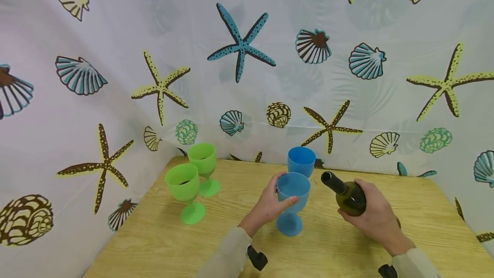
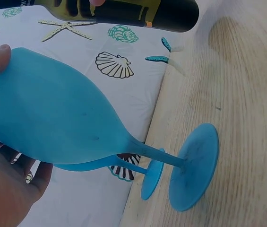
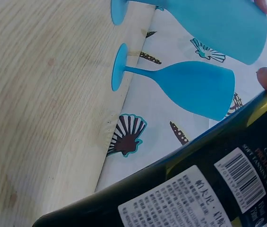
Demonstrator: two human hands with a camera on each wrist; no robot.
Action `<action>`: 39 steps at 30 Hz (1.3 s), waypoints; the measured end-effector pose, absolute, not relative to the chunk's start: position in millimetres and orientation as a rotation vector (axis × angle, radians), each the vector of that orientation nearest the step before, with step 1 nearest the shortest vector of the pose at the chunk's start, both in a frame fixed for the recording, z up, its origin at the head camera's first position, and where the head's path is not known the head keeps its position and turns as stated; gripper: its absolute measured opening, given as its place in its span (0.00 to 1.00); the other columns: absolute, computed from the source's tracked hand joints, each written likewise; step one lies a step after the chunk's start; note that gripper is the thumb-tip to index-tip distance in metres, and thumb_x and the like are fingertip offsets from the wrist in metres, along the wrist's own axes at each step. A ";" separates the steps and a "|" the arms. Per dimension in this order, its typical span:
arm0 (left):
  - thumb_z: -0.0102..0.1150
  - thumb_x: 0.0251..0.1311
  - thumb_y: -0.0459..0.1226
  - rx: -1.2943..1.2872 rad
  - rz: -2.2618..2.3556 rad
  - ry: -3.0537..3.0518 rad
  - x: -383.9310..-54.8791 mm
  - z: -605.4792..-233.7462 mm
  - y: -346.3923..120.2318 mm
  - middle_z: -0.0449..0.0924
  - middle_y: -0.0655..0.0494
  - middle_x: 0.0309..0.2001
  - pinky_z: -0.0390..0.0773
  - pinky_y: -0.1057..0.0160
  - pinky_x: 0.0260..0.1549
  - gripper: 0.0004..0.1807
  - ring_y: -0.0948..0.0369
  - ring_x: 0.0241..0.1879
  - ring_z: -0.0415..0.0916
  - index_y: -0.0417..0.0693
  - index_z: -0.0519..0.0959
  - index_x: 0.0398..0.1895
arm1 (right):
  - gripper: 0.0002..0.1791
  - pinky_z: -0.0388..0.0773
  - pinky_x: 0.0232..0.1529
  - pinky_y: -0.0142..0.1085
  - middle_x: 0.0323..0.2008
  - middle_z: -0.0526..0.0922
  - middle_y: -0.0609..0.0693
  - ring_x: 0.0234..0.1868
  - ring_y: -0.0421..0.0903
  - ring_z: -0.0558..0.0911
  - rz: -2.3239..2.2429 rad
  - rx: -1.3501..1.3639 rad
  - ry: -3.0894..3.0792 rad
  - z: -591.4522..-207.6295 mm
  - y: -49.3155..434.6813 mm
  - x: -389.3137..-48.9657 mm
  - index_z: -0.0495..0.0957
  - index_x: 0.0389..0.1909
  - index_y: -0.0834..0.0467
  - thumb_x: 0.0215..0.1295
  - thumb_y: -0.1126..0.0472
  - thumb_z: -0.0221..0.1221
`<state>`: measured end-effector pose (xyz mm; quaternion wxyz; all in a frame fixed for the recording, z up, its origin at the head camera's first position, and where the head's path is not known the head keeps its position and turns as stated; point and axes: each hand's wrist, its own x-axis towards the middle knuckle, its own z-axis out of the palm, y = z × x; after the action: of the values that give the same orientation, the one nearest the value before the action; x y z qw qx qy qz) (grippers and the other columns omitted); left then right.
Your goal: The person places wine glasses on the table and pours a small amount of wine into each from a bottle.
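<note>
My left hand (image 1: pixel 268 203) grips the bowl of a blue plastic goblet (image 1: pixel 293 203), thumb on the near side and fingers around the far side. The goblet stands upright, its foot (image 2: pixel 194 165) low at the wooden table in the left wrist view. To the right, my right hand (image 1: pixel 376 211) holds a dark green wine bottle (image 1: pixel 352 200) around its body. The bottle's neck leans toward the goblets, with its mouth apart from their rims. White printed labels (image 3: pixel 176 201) show on the bottle in the right wrist view.
A second blue goblet (image 1: pixel 302 161) stands just behind the held one. Two green goblets (image 1: pixel 184 190) with dark contents stand at the left of the wooden table (image 1: pixel 247 175). A white curtain (image 1: pixel 270 85) printed with shells and starfish hangs behind and along the sides.
</note>
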<state>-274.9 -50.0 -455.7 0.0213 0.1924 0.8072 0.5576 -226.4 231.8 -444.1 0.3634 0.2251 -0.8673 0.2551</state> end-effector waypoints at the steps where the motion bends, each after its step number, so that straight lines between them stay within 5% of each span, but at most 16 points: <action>1: 0.62 0.60 0.49 0.601 1.733 2.499 -275.3 -455.7 -50.3 0.60 0.44 0.66 0.67 0.40 0.54 0.42 0.45 0.62 0.62 0.51 0.52 0.72 | 0.50 0.77 0.38 0.53 0.43 0.76 0.62 0.41 0.57 0.78 0.621 0.602 -2.232 -443.7 231.7 -227.4 0.68 0.56 0.67 0.26 0.61 0.80; 39: 0.60 0.60 0.52 0.626 1.754 2.471 -271.5 -454.3 -51.7 0.58 0.44 0.66 0.66 0.40 0.55 0.42 0.44 0.63 0.61 0.50 0.52 0.72 | 0.49 0.76 0.33 0.55 0.42 0.77 0.63 0.37 0.61 0.79 0.094 0.827 -2.324 -422.6 238.6 -249.0 0.70 0.54 0.67 0.26 0.54 0.79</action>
<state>-271.5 -51.7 -454.3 0.0239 0.2022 0.7983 0.5668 -249.0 238.6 -422.6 0.3300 0.3164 -0.8887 0.0361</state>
